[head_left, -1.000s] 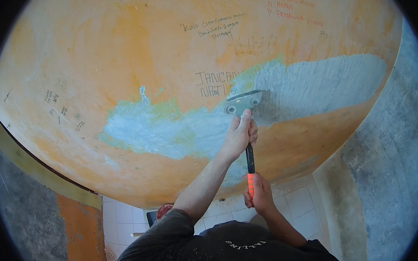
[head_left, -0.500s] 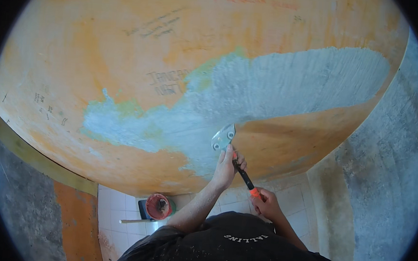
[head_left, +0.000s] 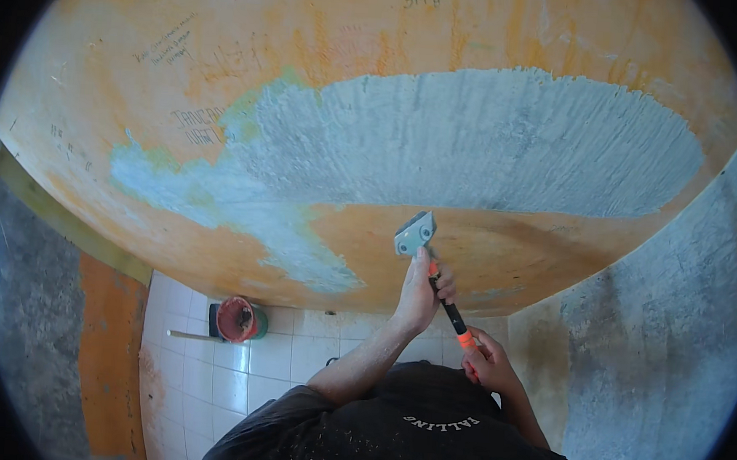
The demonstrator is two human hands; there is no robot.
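Note:
A long-handled scraper (head_left: 416, 234) with a wide pale metal head and a black and orange handle is in both my hands. My left hand (head_left: 421, 294) is closed round the handle just behind the head, thumb laid up against the metal. At the lower end of the handle, my right hand (head_left: 489, 362) grips the orange part. The scraper head is over orange-painted wall (head_left: 368, 238), just below the lower edge of a bare grey scraped patch (head_left: 492, 145). Whether the blade touches the wall is hard to tell.
A red and green bucket (head_left: 259, 322) stands on the white tiled floor (head_left: 272, 363) at lower left, beside a pale stick (head_left: 193, 335). A grey wall (head_left: 651, 306) meets the painted one on the right. Handwriting marks the upper wall.
The view has swung right, so the wall marks and bucket appear further left. The scraper head has moved right along the wall, from the grey patch's lower edge onto orange paint. Both hands keep their grip.

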